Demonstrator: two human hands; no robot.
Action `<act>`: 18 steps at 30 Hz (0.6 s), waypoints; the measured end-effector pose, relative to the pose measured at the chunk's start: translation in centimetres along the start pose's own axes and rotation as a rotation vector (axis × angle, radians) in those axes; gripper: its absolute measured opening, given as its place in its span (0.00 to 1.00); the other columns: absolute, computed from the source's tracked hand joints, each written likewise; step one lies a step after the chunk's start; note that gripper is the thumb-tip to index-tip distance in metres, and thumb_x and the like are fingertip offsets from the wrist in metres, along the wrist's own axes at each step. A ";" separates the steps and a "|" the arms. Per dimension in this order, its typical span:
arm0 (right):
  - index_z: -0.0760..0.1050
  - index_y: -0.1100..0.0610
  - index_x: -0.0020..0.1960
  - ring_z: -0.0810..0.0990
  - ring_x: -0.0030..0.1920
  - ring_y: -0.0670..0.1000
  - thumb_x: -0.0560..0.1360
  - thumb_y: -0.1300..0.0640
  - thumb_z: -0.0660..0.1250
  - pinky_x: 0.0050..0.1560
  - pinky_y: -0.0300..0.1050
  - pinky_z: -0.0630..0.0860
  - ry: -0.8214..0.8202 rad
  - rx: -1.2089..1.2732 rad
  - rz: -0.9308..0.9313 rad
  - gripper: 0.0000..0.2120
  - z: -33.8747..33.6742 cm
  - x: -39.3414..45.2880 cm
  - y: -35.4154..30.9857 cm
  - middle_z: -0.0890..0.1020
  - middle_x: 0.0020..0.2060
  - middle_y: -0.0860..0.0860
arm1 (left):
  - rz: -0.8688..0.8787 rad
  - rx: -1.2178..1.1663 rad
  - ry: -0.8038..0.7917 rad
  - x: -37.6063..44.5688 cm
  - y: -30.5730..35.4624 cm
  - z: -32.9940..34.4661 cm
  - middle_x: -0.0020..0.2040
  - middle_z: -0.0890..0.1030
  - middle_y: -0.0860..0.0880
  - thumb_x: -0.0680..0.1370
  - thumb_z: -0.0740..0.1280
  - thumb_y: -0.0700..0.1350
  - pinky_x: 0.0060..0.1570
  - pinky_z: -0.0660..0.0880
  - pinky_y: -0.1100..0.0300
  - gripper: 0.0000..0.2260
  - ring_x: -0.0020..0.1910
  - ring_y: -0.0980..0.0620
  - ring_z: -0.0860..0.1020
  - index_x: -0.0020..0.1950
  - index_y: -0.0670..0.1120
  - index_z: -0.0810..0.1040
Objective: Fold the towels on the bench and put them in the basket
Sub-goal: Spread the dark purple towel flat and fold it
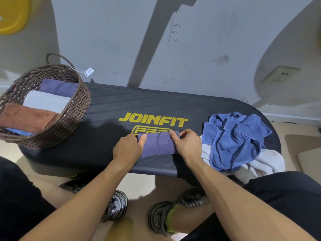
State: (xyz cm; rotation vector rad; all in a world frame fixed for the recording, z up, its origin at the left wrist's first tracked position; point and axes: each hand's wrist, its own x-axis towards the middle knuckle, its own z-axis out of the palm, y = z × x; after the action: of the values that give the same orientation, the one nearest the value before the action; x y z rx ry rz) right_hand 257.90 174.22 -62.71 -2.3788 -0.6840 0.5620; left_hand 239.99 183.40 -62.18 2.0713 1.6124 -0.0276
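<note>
My left hand point(128, 147) and right hand point(185, 145) pinch the ends of the folded purple towel point(159, 145) near the bench's point(107, 105) front edge; soft and light, it should lift best by both ends.

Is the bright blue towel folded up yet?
No. The bright blue towel lies crumpled in a heap on the bench, on top of a white towel, with wrinkles everywhere.

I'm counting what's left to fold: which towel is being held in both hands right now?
The purple towel at the bench's middle, gripped by the left hand and right hand. The blue towel and white towel lie crumpled, untouched.
</note>
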 end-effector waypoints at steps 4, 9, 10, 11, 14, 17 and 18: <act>0.74 0.52 0.37 0.77 0.38 0.50 0.70 0.34 0.69 0.38 0.43 0.68 -0.022 -0.013 0.026 0.21 -0.1 0.4 -0.1 0.78 0.31 0.44 | -0.210 -0.251 -0.288 -0.3 0.3 -0.7 0.30 0.83 0.43 0.79 0.56 0.66 0.40 0.82 0.54 0.32 0.28 0.44 0.83 0.43 0.36 0.79; 0.75 0.53 0.39 0.78 0.40 0.51 0.71 0.33 0.69 0.39 0.43 0.71 -0.084 -0.017 0.049 0.22 -0.3 0.8 0.0 0.79 0.33 0.46 | -0.488 -1.003 -0.425 -0.5 1.2 -1.2 0.51 0.81 0.34 0.76 0.71 0.55 0.44 0.83 0.46 0.26 0.40 0.37 0.85 0.60 0.34 0.74; 0.75 0.53 0.40 0.78 0.40 0.51 0.71 0.34 0.68 0.39 0.43 0.70 -0.097 -0.018 0.054 0.22 -0.3 0.8 0.0 0.79 0.34 0.47 | -0.508 -1.104 -0.423 -0.6 1.3 -1.1 0.54 0.80 0.36 0.76 0.72 0.54 0.43 0.83 0.48 0.22 0.42 0.37 0.85 0.59 0.37 0.75; 0.74 0.54 0.41 0.78 0.41 0.52 0.72 0.34 0.68 0.40 0.43 0.69 -0.117 -0.022 0.058 0.22 -0.4 0.9 0.0 0.79 0.35 0.47 | -0.524 -1.193 -0.414 -0.6 1.3 -1.0 0.55 0.80 0.38 0.76 0.72 0.53 0.43 0.82 0.49 0.18 0.44 0.39 0.84 0.57 0.40 0.78; 0.74 0.55 0.48 0.80 0.49 0.56 0.78 0.39 0.62 0.44 0.43 0.68 -0.186 -0.070 0.037 0.18 -0.5 1.2 0.0 0.80 0.41 0.50 | -0.528 -1.312 -0.333 0.0 2.0 -1.0 0.54 0.83 0.46 0.72 0.74 0.57 0.46 0.81 0.50 0.20 0.50 0.46 0.82 0.57 0.46 0.80; 0.73 0.59 0.56 0.79 0.55 0.59 0.81 0.45 0.57 0.49 0.45 0.69 -0.212 -0.116 0.017 0.17 -0.6 1.0 -0.2 0.82 0.51 0.56 | -0.469 -1.189 -0.284 1.3 3.4 -1.2 0.52 0.84 0.48 0.71 0.75 0.57 0.40 0.80 0.55 0.21 0.48 0.49 0.83 0.56 0.44 0.80; 0.73 0.60 0.58 0.79 0.57 0.60 0.82 0.47 0.56 0.51 0.46 0.69 -0.223 -0.117 0.025 0.18 -0.7 0.9 -0.4 0.82 0.54 0.58 | -0.428 -1.142 -0.306 1.7 3.8 -1.2 0.52 0.84 0.48 0.73 0.74 0.56 0.39 0.78 0.57 0.19 0.47 0.50 0.82 0.55 0.44 0.80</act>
State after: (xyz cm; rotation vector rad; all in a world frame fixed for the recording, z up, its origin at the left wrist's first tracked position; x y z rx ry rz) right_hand 258.84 174.76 -62.18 -2.4581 -0.8037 0.8285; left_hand 243.59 184.78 -60.21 0.8032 1.3421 0.3320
